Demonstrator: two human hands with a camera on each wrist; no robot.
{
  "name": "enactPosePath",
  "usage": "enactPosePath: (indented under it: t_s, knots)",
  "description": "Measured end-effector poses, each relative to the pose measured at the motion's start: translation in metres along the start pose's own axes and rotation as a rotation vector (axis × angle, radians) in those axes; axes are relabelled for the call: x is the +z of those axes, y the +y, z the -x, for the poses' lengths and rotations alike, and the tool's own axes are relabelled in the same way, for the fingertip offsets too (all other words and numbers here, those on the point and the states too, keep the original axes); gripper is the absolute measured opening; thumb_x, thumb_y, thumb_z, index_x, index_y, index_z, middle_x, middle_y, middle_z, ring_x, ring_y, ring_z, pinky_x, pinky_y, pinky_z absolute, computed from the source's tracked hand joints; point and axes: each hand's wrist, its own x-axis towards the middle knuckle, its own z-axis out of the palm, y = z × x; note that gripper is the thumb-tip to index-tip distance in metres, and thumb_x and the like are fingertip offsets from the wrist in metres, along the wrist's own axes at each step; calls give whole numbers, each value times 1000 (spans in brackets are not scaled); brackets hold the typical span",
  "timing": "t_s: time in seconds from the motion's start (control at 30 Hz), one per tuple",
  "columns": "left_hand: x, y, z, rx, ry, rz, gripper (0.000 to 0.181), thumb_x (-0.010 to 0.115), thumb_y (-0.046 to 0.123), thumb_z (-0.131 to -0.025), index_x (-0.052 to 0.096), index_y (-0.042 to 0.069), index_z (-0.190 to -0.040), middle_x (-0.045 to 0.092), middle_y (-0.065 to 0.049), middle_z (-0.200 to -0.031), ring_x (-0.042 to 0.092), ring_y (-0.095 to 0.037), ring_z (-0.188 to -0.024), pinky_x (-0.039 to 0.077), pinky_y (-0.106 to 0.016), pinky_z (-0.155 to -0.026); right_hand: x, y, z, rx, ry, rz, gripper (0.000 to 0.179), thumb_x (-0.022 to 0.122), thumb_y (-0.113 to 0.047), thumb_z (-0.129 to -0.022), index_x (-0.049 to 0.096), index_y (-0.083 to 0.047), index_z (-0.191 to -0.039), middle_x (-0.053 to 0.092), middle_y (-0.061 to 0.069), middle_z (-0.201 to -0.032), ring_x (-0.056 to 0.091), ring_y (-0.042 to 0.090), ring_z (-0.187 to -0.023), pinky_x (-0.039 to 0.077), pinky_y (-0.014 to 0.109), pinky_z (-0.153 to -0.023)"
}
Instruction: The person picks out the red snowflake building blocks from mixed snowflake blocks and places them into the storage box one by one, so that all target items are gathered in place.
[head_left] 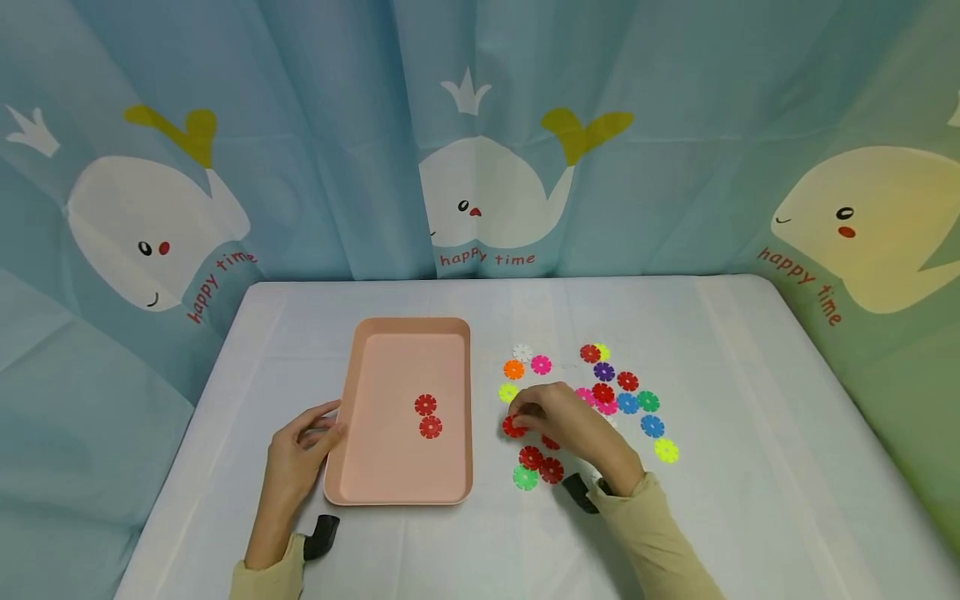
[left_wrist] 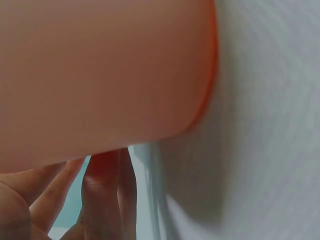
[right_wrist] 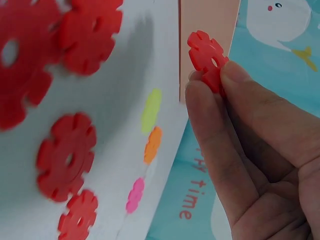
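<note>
Between thumb and fingertips, my right hand (head_left: pixel 573 421) pinches a red notched plastic disc (right_wrist: pixel 207 57), a snowflake-shaped building piece, held above the table right of the tray. My left hand (head_left: pixel 296 458) holds the left rim of a pink rectangular tray (head_left: pixel 397 496); in the left wrist view its fingers (left_wrist: pixel 102 195) lie against the tray's outer wall. Inside the tray are two red discs (head_left: pixel 425 405), one just behind the other. Below the right hand on the table lie more red discs (head_left: pixel 551 471) and a green disc (head_left: pixel 525 477).
Discs in several colours spread over the right part of the white table (head_left: pixel 750 517), among them a yellow disc (head_left: pixel 666 451), a blue disc (head_left: pixel 652 426) and an orange disc (head_left: pixel 513 369). A blue curtain (head_left: pixel 337 167) printed with whales hangs behind the table.
</note>
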Motion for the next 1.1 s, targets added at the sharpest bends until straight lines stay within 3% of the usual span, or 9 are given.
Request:
enactPosePath:
  t_s: [0.73, 1.1]
  knots:
    - [0, 1, 1, -16, 3, -12, 42, 71, 17, -93, 64, 5, -132, 68, -19, -114, 63, 3, -86, 48, -9, -74, 7, -26, -21, -98, 20, -39, 10, 78, -6, -84, 75, -6, -93, 73, -1, -87, 66, 7, -78, 55, 17, -74]
    - [1, 0, 0, -3, 12, 7, 41, 72, 16, -92, 65, 6, -131, 68, -19, -112, 63, 3, -85, 48, -9, -74, 13, -37, -31, -101, 31, -41, 13, 78, -5, -83, 76, -4, -96, 74, 3, -89, 67, 9, -76, 55, 16, -73]
